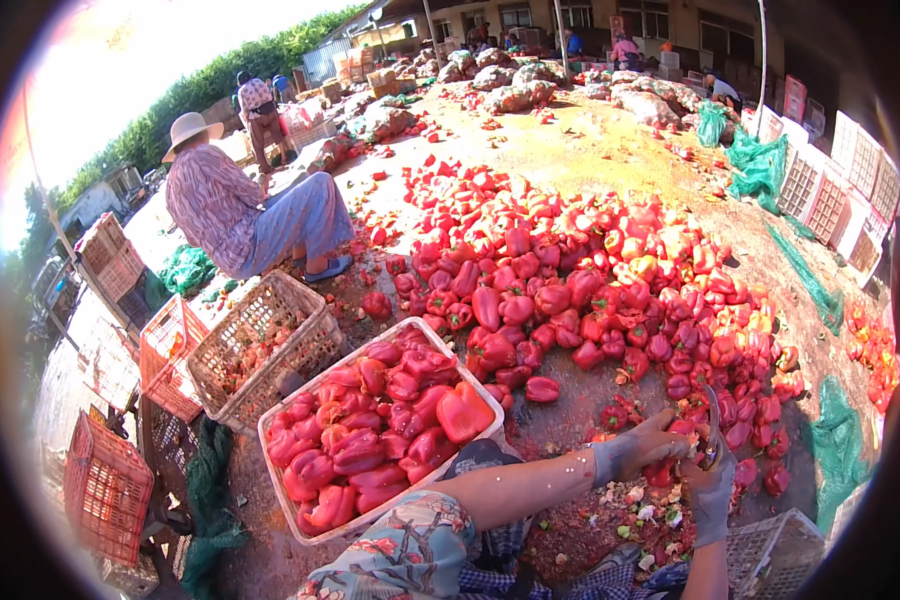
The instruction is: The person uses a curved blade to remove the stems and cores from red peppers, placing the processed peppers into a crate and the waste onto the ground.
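My right hand [709, 487], in a grey glove, grips a curved metal blade [712, 420] that points upward. Just left of it is my left hand [641, 448], gloved with bare fingertips, its fingers at a red bell pepper [658, 472] that is partly hidden below both hands. Whether the left fingers hold the pepper I cannot tell. Beyond my hands spreads a large heap of red bell peppers [555, 296]. At my left side a pale plastic crate [268, 431] is heaped with red peppers. Pale cores and scraps [645, 514] litter the ground below my hands.
Left of the full crate stand a beige crate of scraps [259, 326] and orange crates [109, 487]. A person in a sun hat [217, 195] sits beyond them. Green netting [836, 442] and an empty-looking crate [776, 551] lie at the right. Filled sacks [517, 97] and other people are farther back.
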{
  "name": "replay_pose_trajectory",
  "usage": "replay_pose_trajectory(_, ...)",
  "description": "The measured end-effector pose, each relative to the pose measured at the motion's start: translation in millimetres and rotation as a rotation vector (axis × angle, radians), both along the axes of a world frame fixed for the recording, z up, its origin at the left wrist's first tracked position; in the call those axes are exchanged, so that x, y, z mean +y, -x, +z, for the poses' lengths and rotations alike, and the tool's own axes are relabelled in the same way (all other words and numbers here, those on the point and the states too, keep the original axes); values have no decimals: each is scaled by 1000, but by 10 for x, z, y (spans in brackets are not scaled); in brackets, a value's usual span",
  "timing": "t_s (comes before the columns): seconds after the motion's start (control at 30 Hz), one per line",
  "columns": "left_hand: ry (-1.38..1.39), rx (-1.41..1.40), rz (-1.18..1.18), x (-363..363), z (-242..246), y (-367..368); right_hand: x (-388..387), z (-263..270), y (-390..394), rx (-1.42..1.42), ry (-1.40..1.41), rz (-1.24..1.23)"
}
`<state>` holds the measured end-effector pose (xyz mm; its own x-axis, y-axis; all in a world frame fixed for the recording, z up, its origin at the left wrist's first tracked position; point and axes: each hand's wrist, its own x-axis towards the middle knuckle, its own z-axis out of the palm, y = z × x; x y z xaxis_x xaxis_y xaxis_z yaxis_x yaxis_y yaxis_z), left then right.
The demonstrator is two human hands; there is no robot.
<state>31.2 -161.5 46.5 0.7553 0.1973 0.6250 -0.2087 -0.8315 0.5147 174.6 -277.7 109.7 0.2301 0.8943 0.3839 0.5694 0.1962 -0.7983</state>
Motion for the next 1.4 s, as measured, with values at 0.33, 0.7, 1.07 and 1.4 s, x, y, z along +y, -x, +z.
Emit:
replay_pose_trajectory(0.33, 1345, 220, 138, -373, 623, 26, 114, -369, 106, -83, -110, -22)
replay_pose_trajectory(0.7, 930, 171, -70, -256, 659, 115, 74, -91, -75, 679, 219, -14)
replay_pose_trajectory(1.07, 1235, 244, -98, -203, 479, 66, -13, -260, -161, -554, -372, -95)
replay_pose_trajectory(1.4, 1791, -38, -421, -228, 432, 164, -1007, 216, -1429, -361, 73, -792)
